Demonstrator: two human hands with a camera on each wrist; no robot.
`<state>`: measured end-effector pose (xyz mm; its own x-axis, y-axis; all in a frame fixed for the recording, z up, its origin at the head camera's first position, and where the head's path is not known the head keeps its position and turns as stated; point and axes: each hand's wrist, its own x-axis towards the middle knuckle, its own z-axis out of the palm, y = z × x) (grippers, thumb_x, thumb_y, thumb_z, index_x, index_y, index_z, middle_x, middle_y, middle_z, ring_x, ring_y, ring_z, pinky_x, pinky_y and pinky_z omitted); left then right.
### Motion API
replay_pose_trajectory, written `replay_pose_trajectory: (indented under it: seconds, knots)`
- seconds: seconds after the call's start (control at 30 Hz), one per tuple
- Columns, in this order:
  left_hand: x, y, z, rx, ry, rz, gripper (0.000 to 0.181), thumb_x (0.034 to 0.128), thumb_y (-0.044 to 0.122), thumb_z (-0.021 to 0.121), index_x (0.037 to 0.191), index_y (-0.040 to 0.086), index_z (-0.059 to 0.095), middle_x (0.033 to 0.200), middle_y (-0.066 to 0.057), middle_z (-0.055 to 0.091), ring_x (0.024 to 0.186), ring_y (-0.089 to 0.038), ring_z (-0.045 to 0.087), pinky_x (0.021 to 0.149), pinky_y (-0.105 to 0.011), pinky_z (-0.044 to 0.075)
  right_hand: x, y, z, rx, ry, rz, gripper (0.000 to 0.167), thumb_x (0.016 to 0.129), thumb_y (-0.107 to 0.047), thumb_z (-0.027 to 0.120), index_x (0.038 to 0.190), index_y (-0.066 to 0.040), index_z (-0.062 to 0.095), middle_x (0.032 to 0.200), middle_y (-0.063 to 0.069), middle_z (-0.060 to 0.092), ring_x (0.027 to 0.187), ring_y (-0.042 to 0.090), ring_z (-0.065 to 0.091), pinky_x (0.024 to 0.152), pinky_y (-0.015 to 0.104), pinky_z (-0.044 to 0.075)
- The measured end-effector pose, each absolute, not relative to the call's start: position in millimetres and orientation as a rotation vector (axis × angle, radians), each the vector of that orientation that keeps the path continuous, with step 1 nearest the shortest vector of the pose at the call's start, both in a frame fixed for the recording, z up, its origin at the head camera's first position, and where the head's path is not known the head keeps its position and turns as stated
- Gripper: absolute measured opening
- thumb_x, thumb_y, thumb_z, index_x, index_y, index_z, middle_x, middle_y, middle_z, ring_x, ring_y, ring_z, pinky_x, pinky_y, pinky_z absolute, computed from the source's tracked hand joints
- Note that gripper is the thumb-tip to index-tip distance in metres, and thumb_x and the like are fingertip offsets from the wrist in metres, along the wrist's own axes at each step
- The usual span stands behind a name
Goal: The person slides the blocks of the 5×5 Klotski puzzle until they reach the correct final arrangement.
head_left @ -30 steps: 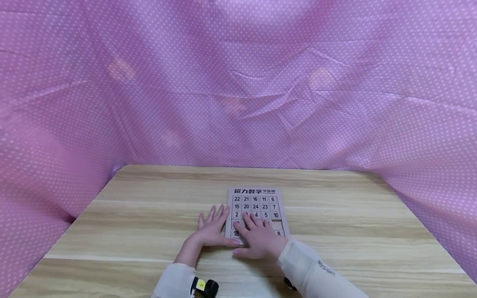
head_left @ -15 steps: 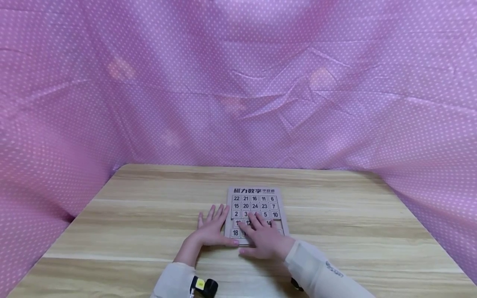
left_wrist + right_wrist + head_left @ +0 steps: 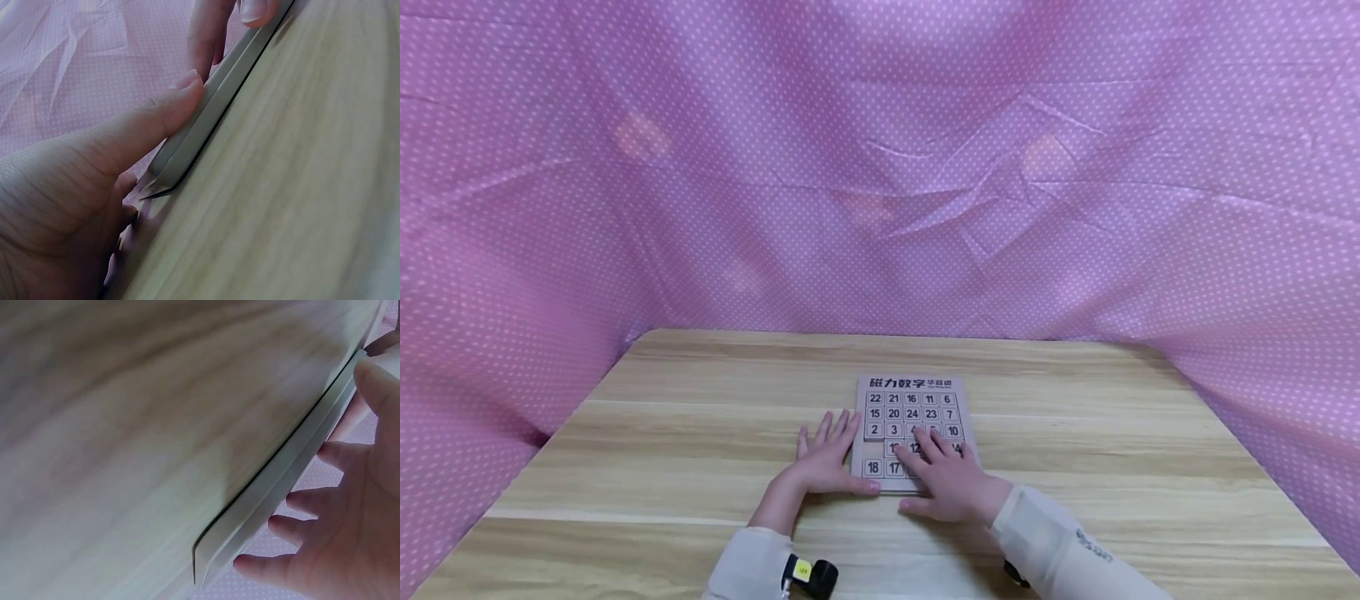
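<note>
A number sliding puzzle [image 3: 910,383] lies flat on the wooden table, its numbered tiles set in rows below a printed heading. The vacant slot is at the left end of the fourth row. My left hand [image 3: 826,462] spreads along the board's left side, its thumb [image 3: 169,109] resting on the near edge by the corner. Over the lower right tiles lies my right hand [image 3: 951,479], fingers spread, fingertips touching the fourth row and the row above. It hides several tiles in the two lowest rows. In the right wrist view, its fingers [image 3: 309,501] reach the board's surface.
The wooden table [image 3: 700,375] reaches out on all sides of the puzzle. A pink dotted cloth [image 3: 880,208] hangs behind it and at both sides. A black wrist camera [image 3: 823,579] sits beside the left sleeve.
My right hand has moved to the right, and the fourth-row tiles have slid right with it. The vacant slot has passed from that row's right end to its left. My left hand stays put.
</note>
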<state>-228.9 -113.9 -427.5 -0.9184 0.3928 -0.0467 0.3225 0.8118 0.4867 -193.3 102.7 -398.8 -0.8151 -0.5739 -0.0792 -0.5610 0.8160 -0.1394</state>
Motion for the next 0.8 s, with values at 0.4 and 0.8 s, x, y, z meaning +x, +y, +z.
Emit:
replay_pose_trajectory:
  seconds: [0.4, 0.8]
  knots:
    - [-223, -111, -431, 0.562, 2.861, 0.714, 0.115, 0.053, 0.068, 0.062, 0.139, 0.011, 0.012, 0.142, -0.013, 0.007, 0.127, -0.033, -0.005, 0.093, -0.055, -0.013, -187, 114, -403, -0.92, 2.872, -0.203, 0.074, 0.078, -0.061, 0.042, 0.136, -0.018, 0.029, 0.139, 0.018, 0.017, 0.124, 0.038, 0.013, 0.088, 0.063, 0.017]
    - [-219, -108, -429, 0.556, 2.88, 0.692, 0.114, 0.0539, 0.069, 0.061, 0.139, 0.01, 0.012, 0.142, -0.014, 0.007, 0.127, -0.034, -0.004, 0.093, -0.055, -0.012, -168, 103, -392, -1.08, 2.802, -0.158, 0.07, 0.078, -0.063, 0.038, 0.136, -0.024, 0.028, 0.141, 0.014, 0.013, 0.125, 0.037, 0.01, 0.089, 0.063, 0.016]
